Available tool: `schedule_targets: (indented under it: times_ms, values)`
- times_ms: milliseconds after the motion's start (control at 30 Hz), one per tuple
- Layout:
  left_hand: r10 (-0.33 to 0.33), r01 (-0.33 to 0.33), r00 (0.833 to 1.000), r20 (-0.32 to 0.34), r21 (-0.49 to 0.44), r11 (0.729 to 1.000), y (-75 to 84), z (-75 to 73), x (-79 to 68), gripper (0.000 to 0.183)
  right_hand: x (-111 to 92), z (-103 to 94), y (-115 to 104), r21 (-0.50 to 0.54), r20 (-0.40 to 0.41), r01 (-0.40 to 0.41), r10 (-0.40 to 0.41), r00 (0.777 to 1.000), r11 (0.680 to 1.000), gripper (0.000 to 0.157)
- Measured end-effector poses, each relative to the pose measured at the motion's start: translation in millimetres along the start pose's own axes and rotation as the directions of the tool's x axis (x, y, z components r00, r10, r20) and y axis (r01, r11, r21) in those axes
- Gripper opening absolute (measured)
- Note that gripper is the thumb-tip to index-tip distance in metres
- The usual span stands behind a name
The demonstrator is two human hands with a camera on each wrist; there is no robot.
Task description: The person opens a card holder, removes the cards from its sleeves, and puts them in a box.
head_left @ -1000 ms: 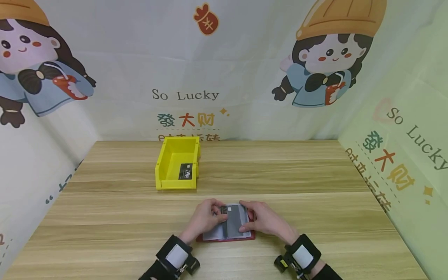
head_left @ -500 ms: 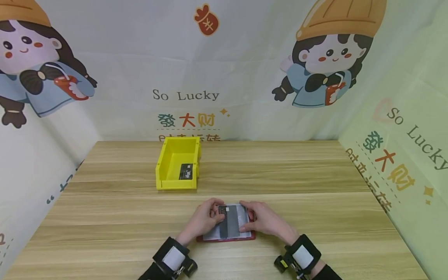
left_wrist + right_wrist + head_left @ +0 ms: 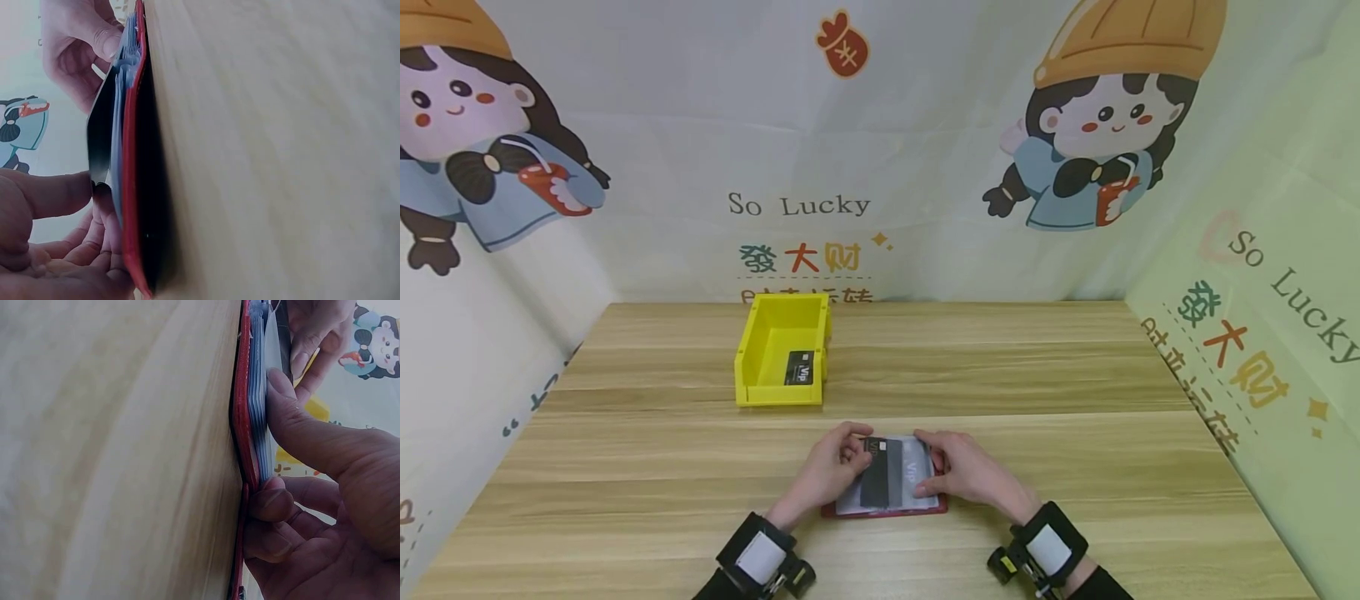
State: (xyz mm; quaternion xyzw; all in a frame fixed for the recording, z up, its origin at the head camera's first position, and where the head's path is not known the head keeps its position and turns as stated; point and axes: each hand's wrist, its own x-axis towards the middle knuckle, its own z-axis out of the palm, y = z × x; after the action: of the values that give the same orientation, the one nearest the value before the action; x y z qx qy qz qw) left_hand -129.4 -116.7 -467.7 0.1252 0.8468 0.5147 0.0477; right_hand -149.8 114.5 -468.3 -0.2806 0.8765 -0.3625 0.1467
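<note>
1. Head: left hand [image 3: 829, 467] is pinching black card [image 3: 874, 485], seemingly part-sleeved in red card holder [image 3: 917, 465].
2. Left wrist: card is tilting off pages [image 3: 117, 140]; guiding flatter seems wise.
3. Right wrist: right hand [image 3: 362, 487] is pinching pages; steadiness should help.

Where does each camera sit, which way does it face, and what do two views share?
Head: worn on the head, facing forward and down at the wood-grain table, yellow plastic bin, bare left hand and bare right hand.
Left wrist: on that wrist, facing the red-covered card holder edge-on; left hand near, right hand beyond.
Right wrist: on that wrist, facing the holder from the opposite side; right hand near, left hand beyond.
Both wrist views share the holder and both hands.
</note>
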Motion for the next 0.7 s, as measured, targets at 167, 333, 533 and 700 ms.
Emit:
schedule_targets:
  times_ms: [167, 333, 533, 700]
  values:
    - [-0.03, 0.03, 0.999, -0.031, -0.021, 0.999, -1.5, -3.4, -1.6, 0.032, 0.7, -0.2, -0.3, 0.004, -0.001, -0.003, 0.003, 1.0, 1.0, 0.073]
    - [-0.064, 0.061, 0.996, -0.062, -0.045, 0.997, -2.6, -7.9, -2.3, 0.032, 0.8, -0.5, 0.2, 0.003, -0.012, 0.013, -0.013, 1.0, 1.0, 0.074]
    - [-0.088, 0.084, 0.99, -0.108, -0.037, 0.996, -3.6, -14.1, -2.0, 0.027, 0.2, -0.8, -1.2, -0.004, -0.011, 0.006, -0.006, 1.0, 1.0, 0.075]
    - [-0.089, 0.084, 0.986, -0.141, -0.046, 0.995, -5.3, -21.8, -0.1, 0.019, -0.7, -0.3, -1.5, -0.006, -0.009, -0.002, 0.002, 1.0, 1.0, 0.076]
